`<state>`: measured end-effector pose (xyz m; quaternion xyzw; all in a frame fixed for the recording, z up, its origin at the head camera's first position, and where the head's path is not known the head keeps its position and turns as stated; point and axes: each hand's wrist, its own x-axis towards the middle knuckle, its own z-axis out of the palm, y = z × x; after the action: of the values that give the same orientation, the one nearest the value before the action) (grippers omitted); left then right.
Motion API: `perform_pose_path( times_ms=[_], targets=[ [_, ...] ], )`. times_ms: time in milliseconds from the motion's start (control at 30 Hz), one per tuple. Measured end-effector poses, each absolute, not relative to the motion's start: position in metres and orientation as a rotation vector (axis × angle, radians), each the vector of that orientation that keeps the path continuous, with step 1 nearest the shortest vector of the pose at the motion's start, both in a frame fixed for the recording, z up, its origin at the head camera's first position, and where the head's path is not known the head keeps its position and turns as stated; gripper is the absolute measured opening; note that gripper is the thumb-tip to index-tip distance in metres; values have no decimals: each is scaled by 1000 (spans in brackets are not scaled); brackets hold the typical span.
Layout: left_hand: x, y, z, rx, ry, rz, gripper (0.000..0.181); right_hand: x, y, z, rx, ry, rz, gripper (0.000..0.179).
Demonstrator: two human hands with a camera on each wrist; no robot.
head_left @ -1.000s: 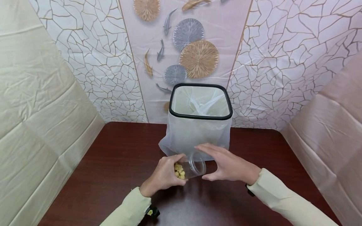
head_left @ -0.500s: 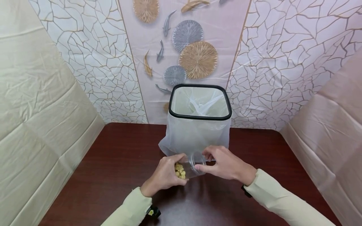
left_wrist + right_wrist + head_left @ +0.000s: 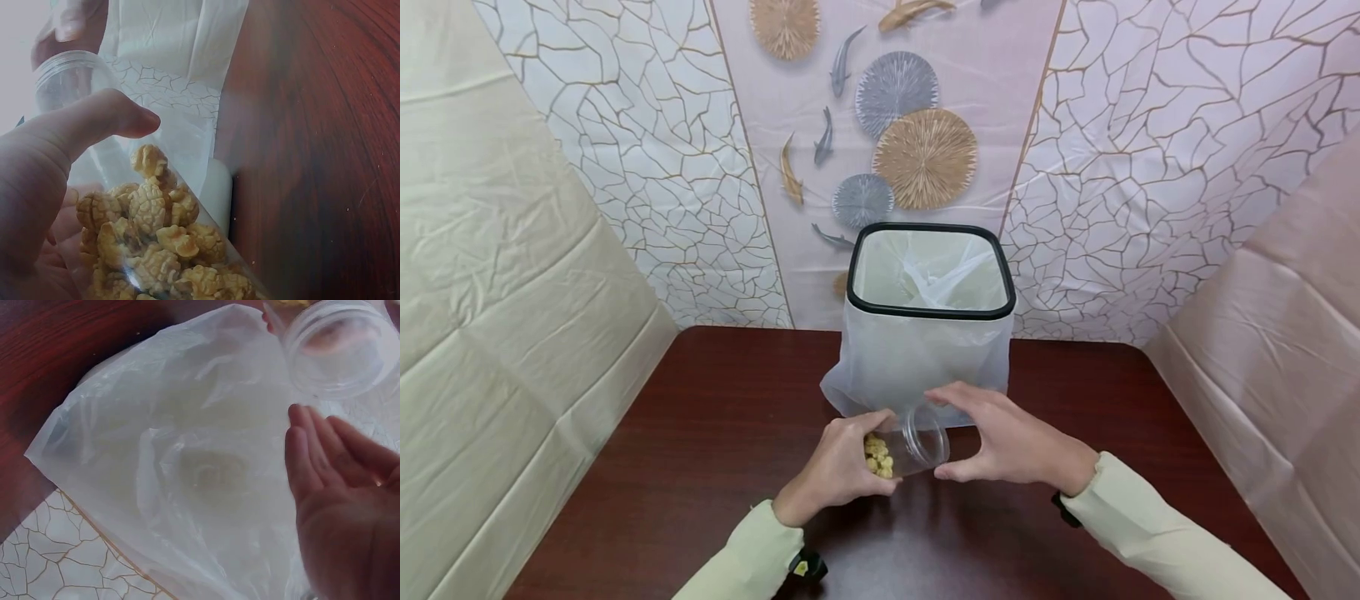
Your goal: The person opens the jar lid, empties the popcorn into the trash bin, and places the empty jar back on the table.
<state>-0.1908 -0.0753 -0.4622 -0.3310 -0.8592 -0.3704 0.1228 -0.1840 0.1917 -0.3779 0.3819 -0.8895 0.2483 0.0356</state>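
In the head view my left hand (image 3: pixel 842 462) grips a clear plastic jar (image 3: pixel 906 446) lying on its side, its round end turned to the right. Shelled walnuts (image 3: pixel 156 225) fill the closed end near my left palm, seen through the wall in the left wrist view. My right hand (image 3: pixel 1011 433) is spread wide around the jar's round end, thumb low and fingers above. The right wrist view shows the straight fingers (image 3: pixel 319 450) just short of the clear ridged end (image 3: pixel 337 350) of the jar.
Behind the hands stands a bin with a black rim (image 3: pixel 932 313), lined with a white plastic bag (image 3: pixel 925 358) that hangs over its outside. It stands on a dark red-brown table (image 3: pixel 730 417). Patterned cloth walls (image 3: pixel 692 167) enclose the table at the back and sides.
Half a second ago my right fingers and thumb were closed on the jar's end; now they are spread apart again, as one second ago. My left hand and the jar have barely moved.
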Motion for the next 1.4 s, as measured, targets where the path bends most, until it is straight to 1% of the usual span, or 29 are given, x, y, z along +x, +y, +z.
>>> perform_pose_path(
  times_ms=[167,267,433,567,933,1233,1400],
  targets=[
    [-191,-75,-463,-966,-2493,-1045,65,-183,188,-378,1001,-2801,783,72],
    [-191,-74,-463,-957,-2495,-1016,67,-184,184,-379,949,-2852,791,68],
    [-190,-72,-463,-974,-2494,-1010,68,-185,181,-382,985,-2846,838,58],
    [-190,-71,-463,-980,-2491,-1030,66,-184,182,-382,1067,-2775,810,54],
    [-190,-73,-461,-986,-2505,-1138,69,-185,190,-372,1314,-2614,740,74],
    [-192,-90,-452,-915,-2538,-1127,75,-188,210,-358,1277,-2594,644,78],
    [-191,-107,-448,-862,-2541,-1097,75,-192,225,-360,1228,-2651,586,77]
  ],
)
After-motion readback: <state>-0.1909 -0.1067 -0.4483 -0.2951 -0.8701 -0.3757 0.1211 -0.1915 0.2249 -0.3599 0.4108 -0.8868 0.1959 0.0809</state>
